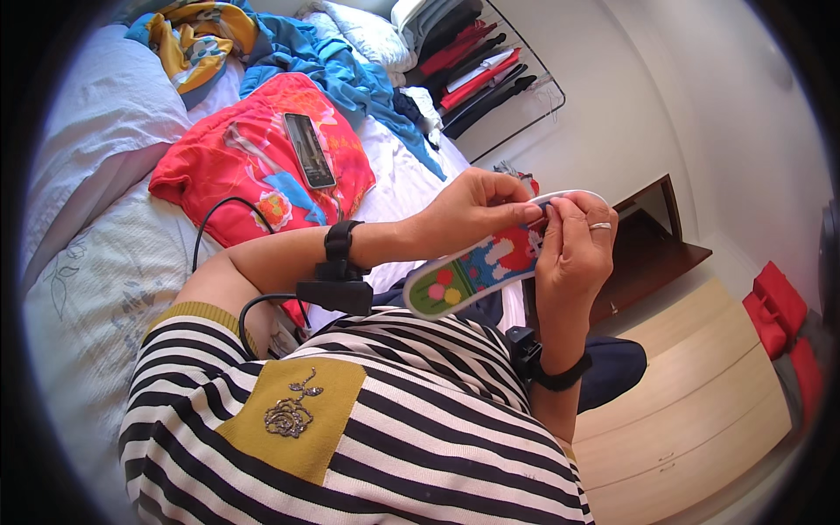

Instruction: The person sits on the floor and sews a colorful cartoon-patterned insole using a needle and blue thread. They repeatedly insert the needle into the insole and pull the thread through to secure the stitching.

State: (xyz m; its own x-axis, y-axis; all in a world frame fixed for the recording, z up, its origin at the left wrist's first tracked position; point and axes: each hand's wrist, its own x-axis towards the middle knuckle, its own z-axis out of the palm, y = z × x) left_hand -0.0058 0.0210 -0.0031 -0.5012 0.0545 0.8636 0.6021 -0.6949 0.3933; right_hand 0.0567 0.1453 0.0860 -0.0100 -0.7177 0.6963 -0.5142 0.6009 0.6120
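Observation:
A cross-stitched shoe insole [489, 261] with a white edge slants in front of my striped top, its green end with pink, red and yellow round motifs toward the lower left. My right hand [577, 239], with a ring on one finger, grips the upper right end, fingertips on the stitched face. My left hand [482, 210] comes in from the left; its thumb and index finger are pinched together at the insole's upper edge, close to my right fingertips. Whether a needle or thread is between them cannot be made out. Both wrists carry black strapped devices.
On the bed [98, 289] lies a red floral cushion [262, 131] with a smartphone [310, 151] on it. A black cable [223, 203] runs by my left arm. Blue and yellow bedding [308, 56] lies beyond. A clothes rack [558, 85], pale wooden drawers [682, 394] and a red bag [774, 308] stand farther off.

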